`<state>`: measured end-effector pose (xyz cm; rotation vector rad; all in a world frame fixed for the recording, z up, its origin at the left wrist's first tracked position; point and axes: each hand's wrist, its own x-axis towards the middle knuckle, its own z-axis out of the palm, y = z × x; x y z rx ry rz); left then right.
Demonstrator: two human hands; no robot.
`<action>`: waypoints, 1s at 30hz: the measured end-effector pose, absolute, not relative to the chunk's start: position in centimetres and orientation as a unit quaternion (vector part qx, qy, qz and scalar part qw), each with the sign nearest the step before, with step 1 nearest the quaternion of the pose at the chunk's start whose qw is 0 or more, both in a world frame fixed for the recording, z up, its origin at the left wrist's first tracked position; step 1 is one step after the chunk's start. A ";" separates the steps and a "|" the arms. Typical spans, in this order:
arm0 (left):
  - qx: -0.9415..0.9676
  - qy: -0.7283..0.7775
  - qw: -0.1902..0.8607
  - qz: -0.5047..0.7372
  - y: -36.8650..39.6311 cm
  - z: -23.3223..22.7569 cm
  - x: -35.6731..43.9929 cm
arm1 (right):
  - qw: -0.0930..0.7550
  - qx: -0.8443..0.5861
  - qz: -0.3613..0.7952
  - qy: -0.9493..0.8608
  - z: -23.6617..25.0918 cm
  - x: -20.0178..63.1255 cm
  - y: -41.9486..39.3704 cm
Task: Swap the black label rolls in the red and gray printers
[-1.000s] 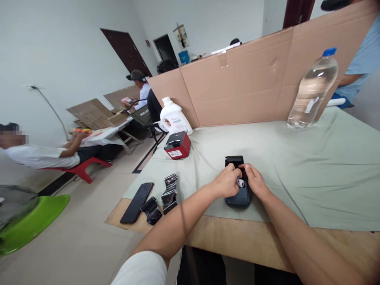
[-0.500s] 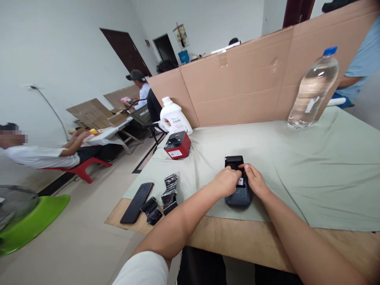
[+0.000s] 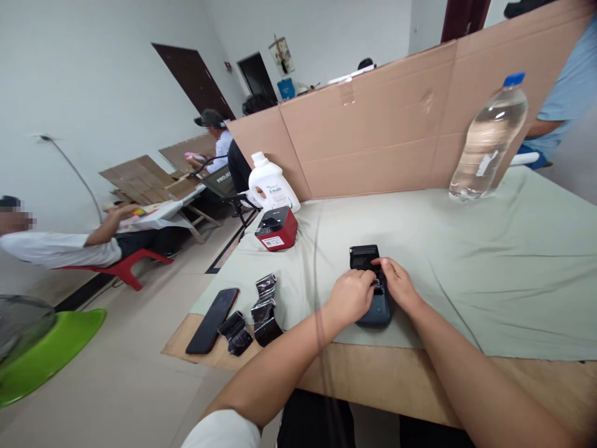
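A small dark portable printer [image 3: 375, 311] lies on the cloth with its lid raised at the far end. My left hand [image 3: 352, 294] reaches into the open compartment from the left, fingers curled together. A bit of something pale shows by those fingertips, but what they pinch is hidden. Along the printer's right side, my right hand [image 3: 398, 285] grips the edge, its finger reaching over towards the lid.
Left on the table are a phone [image 3: 212, 322], crumpled black film strips [image 3: 236, 334] and a red-black box [image 3: 277, 229]. Behind stand a white jug [image 3: 275, 186], a water bottle [image 3: 487, 140] and a cardboard partition [image 3: 368, 137]. Other people sit at the left.
My left hand has shifted slightly over the compartment, covering more of the pale piece inside. My right hand stays at the printer's side. The view has moved a little.
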<state>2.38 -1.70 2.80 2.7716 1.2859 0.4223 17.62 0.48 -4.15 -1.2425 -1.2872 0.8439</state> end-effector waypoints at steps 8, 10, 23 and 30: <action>0.904 0.353 -0.069 0.232 -6.6 0.1 1.5 | 0.603 -0.499 0.375 -0.496 -4.1 17.6 0.3; 0.897 0.351 -0.082 0.255 -7.2 -0.5 1.5 | 0.617 -0.482 0.392 -0.483 -3.7 17.6 0.2; 0.780 0.474 0.115 0.392 -5.5 -0.9 0.5 | 0.448 -0.513 0.360 -0.637 -4.0 17.8 0.3; 0.765 0.535 0.274 0.231 -0.3 -0.9 -0.4 | 0.466 -0.501 0.385 -0.619 -3.7 18.0 0.2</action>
